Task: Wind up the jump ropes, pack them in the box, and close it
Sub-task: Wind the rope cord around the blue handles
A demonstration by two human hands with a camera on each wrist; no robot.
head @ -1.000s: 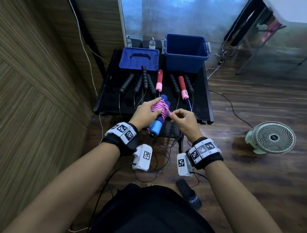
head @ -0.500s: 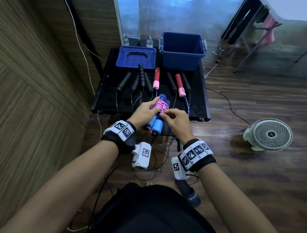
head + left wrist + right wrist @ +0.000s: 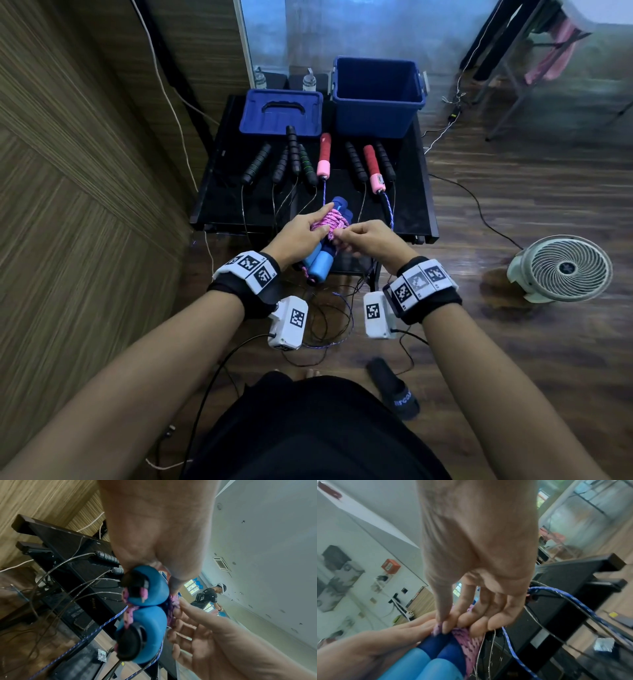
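Right grip (image 3: 364,240) moved in, pinching pink rope (image 3: 331,222); left grip (image 3: 301,233) clasps bundle

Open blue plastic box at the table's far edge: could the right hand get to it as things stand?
Probably yes: the open blue plastic box stands uncovered, nothing above it, but the right hand is pinching pink rope.

The table (image 3: 219,178) carries one box (image 3: 376,113), one lid (image 3: 279,113), six black handles (image 3: 256,163) and two red-pink handles (image 3: 324,154) (two blue handles (image 3: 320,265) are held).

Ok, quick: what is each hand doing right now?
Left hand: holds the blue handles.
Right hand: pinches the pink rope wound round them.
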